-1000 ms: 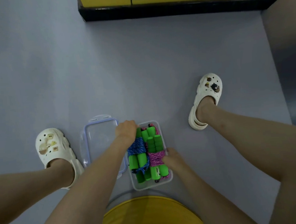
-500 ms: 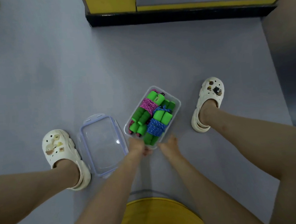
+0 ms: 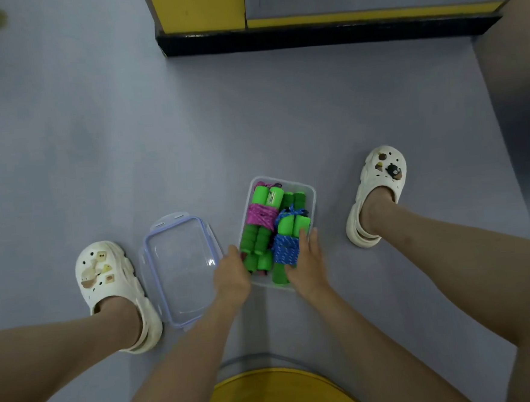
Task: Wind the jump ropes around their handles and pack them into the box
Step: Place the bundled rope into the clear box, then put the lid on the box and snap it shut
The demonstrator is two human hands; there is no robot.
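Ropes [image 3: 260, 215] packed — lid [image 3: 180, 269] not yet on.
Left hand [image 3: 231, 277] grips the box [image 3: 312, 195] corner, right hand [image 3: 307, 265] rests flat-fingered against the blue bundle [image 3: 286, 249] — probably only closing remains.

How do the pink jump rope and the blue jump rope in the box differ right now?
The pink jump rope is wound in pink cord, the blue jump rope in blue. The pink one lies on the box's left side, the blue one on its right. The right hand touches the blue one; the pink winding is untouched. Both have green handles and sit in the box.
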